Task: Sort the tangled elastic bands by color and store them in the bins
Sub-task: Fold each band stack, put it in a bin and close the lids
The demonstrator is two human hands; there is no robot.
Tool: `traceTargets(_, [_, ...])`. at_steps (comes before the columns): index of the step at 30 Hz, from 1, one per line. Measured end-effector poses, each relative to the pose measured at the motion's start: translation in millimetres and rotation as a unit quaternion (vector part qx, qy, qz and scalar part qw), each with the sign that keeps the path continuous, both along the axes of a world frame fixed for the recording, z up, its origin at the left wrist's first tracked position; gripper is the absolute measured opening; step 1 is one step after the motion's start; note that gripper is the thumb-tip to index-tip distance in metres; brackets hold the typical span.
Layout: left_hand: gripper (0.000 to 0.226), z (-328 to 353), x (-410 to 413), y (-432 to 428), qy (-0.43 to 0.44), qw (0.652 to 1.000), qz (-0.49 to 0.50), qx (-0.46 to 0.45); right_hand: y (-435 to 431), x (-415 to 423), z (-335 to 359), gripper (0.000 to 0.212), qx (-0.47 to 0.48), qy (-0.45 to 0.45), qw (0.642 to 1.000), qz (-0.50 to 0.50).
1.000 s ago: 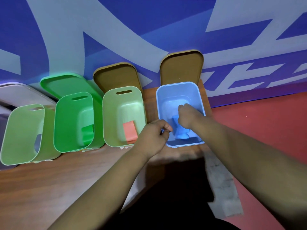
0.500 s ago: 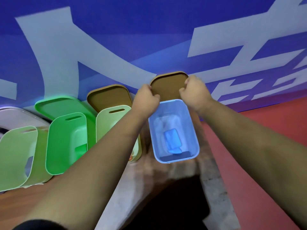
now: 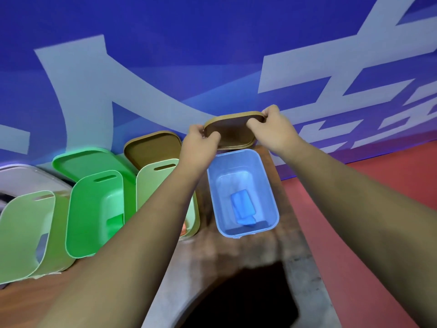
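Observation:
A light blue bin (image 3: 268, 185) stands open at the right end of the row, with a folded blue elastic band (image 3: 242, 205) on its floor. Just behind and above it a brown lid (image 3: 233, 129) is lifted off the wall and tilted. My left hand (image 3: 201, 140) grips the lid's left edge and my right hand (image 3: 272, 125) grips its right edge. A pale green bin (image 3: 156, 181) to the left shows a sliver of an orange band (image 3: 184, 229) beside my left forearm. A bright green bin (image 3: 94, 209) holds a green band (image 3: 114, 223).
A second brown lid (image 3: 151, 147) and a green lid (image 3: 87, 159) lean on the blue printed wall behind their bins. Another pale green bin (image 3: 21, 233) and a clear lid (image 3: 28, 178) sit at far left. The wooden table (image 3: 21, 304) ends at right over red floor (image 3: 378, 233).
My hands left the blue bin, where the blue band now lies, and rose to the brown lid behind it. Both hands took hold of it and lifted it away from the wall.

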State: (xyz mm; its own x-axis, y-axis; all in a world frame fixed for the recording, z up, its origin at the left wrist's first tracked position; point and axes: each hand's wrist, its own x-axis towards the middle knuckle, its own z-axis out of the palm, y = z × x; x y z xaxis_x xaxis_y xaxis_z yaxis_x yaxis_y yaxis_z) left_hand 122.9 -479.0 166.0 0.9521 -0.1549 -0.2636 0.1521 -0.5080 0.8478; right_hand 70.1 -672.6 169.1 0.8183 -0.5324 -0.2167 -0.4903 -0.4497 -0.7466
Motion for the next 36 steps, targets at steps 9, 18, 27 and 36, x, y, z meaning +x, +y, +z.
traceTargets(9, [0.040, 7.4, -80.2, 40.4, 0.032, 0.988, 0.035, -0.148, 33.0, -77.2, 5.9, 0.032, 0.034, -0.055, 0.995, -0.079])
traceTargets(18, [0.070, -53.5, -132.7, 77.9, 0.063, 0.986, -0.085, -0.128, 55.4, -144.9, -46.3, 0.064, 0.030, -0.013, 0.999, 0.007])
traceTargets(27, [0.064, -110.9, -159.1, 84.1, -0.075, 0.987, -0.110, 0.095, 61.6, -180.4, -77.8, 0.069, -0.010, 0.029, 0.998, 0.063])
traceTargets(36, [0.034, -125.3, -167.7, 85.0, -0.085, 0.990, -0.105, 0.047, 69.4, -184.2, -88.9, 0.067, -0.013, 0.019, 0.998, 0.053])
